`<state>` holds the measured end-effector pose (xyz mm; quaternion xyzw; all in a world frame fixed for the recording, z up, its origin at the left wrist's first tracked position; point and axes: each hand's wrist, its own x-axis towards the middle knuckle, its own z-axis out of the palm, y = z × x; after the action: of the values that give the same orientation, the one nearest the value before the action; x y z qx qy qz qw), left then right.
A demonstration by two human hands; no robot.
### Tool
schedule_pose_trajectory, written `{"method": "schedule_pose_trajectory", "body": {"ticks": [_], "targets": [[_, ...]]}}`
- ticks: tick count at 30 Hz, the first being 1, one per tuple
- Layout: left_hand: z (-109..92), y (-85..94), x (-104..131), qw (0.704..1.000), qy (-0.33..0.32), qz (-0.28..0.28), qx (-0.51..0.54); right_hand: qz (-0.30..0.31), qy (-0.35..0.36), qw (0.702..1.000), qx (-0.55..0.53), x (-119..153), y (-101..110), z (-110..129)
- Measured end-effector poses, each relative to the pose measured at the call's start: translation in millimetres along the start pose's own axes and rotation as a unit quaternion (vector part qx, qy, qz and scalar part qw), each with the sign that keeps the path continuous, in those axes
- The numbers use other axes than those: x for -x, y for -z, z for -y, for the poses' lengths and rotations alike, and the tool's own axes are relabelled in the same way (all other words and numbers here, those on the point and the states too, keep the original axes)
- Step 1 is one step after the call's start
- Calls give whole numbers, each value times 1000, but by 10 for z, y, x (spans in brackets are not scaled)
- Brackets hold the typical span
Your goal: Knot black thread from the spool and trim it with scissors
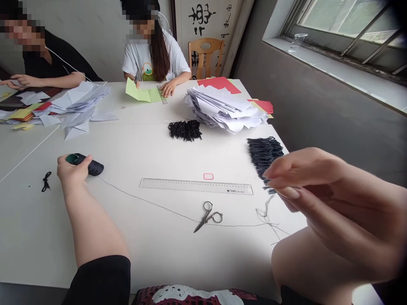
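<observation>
My left hand [74, 169] is closed around a spool of black thread [95, 166], with a green end showing at its top. From the spool a thin dark thread [152, 200] runs right across the table, passing by a small pair of metal scissors [207, 217]. Close to the camera, my right hand [318, 186] has its thumb and fingers pinched together. A blurred strand of thread [267, 207] hangs just below those fingertips. Behind them lies a neat bundle of black cord loops [263, 152]. A clear ruler [195, 186] rests between my hands.
Another black cord bundle [185, 130] lies mid-table, and a small knotted black cord [46, 182] lies at left. Stacks of white paper [225, 108] stand farther back. Across the table, one person holds green folded paper [143, 91]; another sits at far left. A window wall borders the right.
</observation>
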<state>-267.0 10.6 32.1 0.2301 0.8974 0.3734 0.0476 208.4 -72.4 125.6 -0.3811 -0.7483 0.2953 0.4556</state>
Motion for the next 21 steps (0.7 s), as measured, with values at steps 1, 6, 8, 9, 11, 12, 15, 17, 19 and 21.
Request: {"method": "schedule_pose_trajectory", "body": {"ticks": [1,6,8,9,11,12,15,17,19,21], "targets": [[19,-23,-30,1000,0,-3,-5,-34,7,999,20,-80,-34,40],[54,-43,-112,1000,4,7,1,-37,-11,999,13,-200,-101,18],[39,-12,-112,1000,-3,14,13,-26,-36,999,0,-208,-124,-7],[29,3,-109,1000,-8,17,17,-22,-47,999,-6,-214,-137,-12],[15,25,-99,1000,-15,15,16,-22,-58,998,-22,-229,-165,-11],[12,30,-92,1000,-15,12,12,-21,-61,997,-31,-236,-177,-9],[0,41,-54,1000,-9,18,11,-15,-75,995,-62,-253,-189,-15],[-49,65,-5,1000,3,18,22,-6,-102,991,-84,-265,-179,-30],[-168,116,89,999,-5,-21,36,15,-135,984,-111,-286,-167,-48],[-362,181,267,991,-70,-90,68,42,-157,977,-141,-317,-170,-66]]}}
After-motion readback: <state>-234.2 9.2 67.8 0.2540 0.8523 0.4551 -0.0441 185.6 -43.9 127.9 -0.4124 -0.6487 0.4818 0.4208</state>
